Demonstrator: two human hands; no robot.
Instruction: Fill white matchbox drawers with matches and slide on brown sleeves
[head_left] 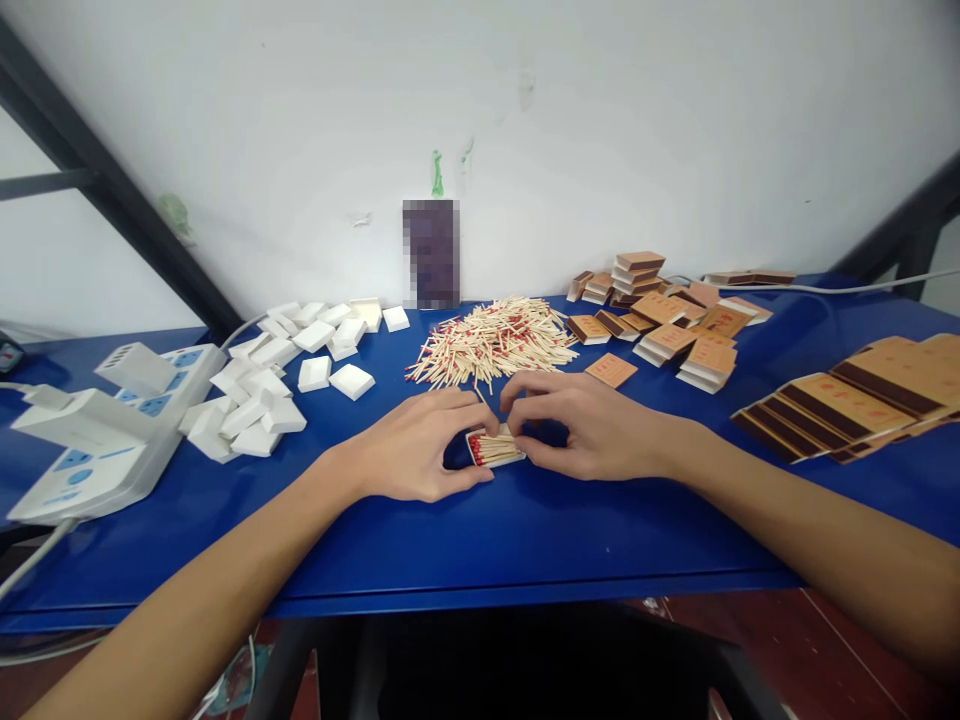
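A small white matchbox tray (pixel 496 462) filled with red-tipped matches (pixel 491 447) lies on the blue table between my hands. My left hand (pixel 420 445) curls round its left part, thumb along the near side and fingers at the far side. At the tray's right end, my right hand (pixel 589 425) has thumb and forefinger closed together on the edge; the exact contact is partly hidden. Just beyond my fingers spreads a big heap of loose matches (pixel 499 340), a few of them sticking out towards me.
Several white trays (pixel 262 380) are piled at the left, near a white power strip (pixel 135 440) with plugs and cables. At the right are several orange-brown matchbox sleeves (pixel 675 320) and flattened sleeves (pixel 847 400). A blurred dark rectangle (pixel 433 255) leans on the wall.
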